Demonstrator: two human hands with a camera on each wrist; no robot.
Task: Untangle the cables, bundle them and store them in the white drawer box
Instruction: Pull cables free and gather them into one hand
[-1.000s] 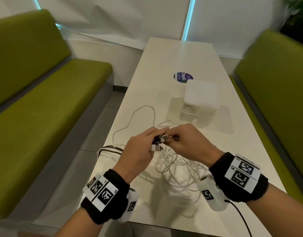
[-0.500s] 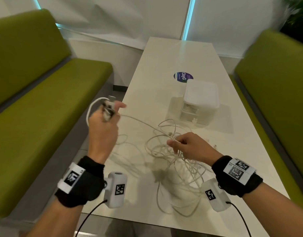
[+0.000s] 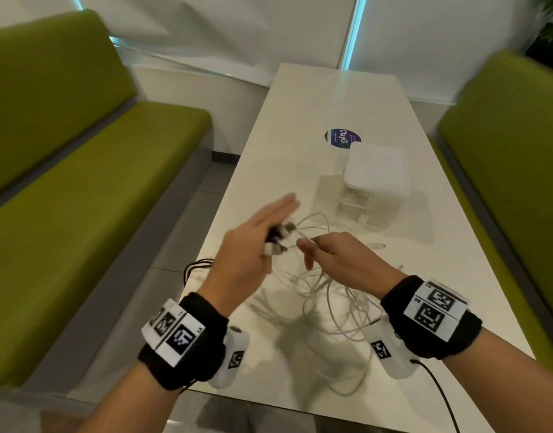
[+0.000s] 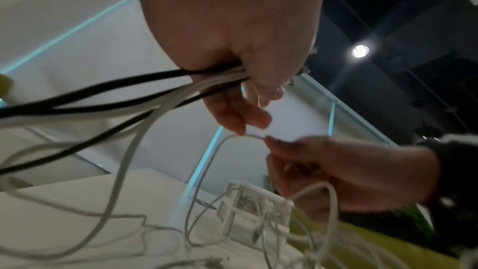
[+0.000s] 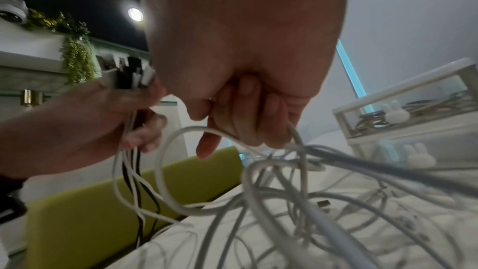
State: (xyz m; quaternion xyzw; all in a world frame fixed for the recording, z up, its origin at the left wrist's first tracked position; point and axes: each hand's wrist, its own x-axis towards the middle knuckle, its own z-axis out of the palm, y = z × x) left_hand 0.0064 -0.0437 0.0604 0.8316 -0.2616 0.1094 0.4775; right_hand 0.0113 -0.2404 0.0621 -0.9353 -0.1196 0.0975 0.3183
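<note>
A tangle of white cables [image 3: 328,295] lies on the white table [image 3: 331,98] in front of me. My left hand [image 3: 269,235] holds a bunch of black and white cable ends [image 3: 281,234] above the tangle, its upper fingers stretched forward. In the left wrist view the black and white cables [image 4: 155,89] run out of that grip. My right hand [image 3: 312,248] is close beside it and pinches one white cable [image 4: 245,136]; its fingers [image 5: 258,118] curl round the strand. The white drawer box [image 3: 375,182] stands behind the hands, drawers shut.
Black cables [image 3: 195,267] hang over the table's left edge. A loose plug [image 3: 378,245] lies right of the hands. A round purple sticker [image 3: 342,137] is behind the box. Green benches [image 3: 81,182] flank the table on both sides.
Half a second ago my left hand was raised out to the left, drawing its cable ends away from the pile. It has come back beside the right hand, which stayed over the tangle.
</note>
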